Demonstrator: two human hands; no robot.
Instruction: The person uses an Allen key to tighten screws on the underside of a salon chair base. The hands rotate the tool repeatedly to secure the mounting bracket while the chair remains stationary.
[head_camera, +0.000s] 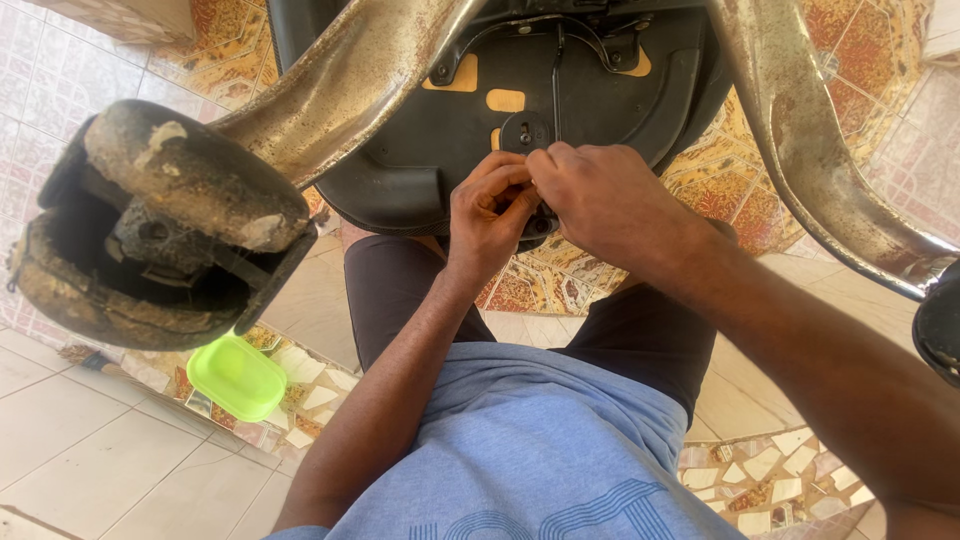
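An office chair lies upturned in front of me, its black seat underside (420, 150) facing the camera. My left hand (488, 212) and my right hand (605, 195) meet at the seat's near edge, fingers pinched together on a small black fitting that they mostly hide. A thin black lever rod (556, 70) runs down the seat's underside toward my fingers. Two worn metal base legs (350, 75) spread out above my hands. A dirty black caster wheel (160, 225) fills the left foreground, very close to the camera.
A lime-green plastic container (238, 376) sits on the tiled floor at lower left. Another base leg (820, 150) crosses the right side, ending at a second dark caster (940, 325). My knees in dark trousers lie under the seat.
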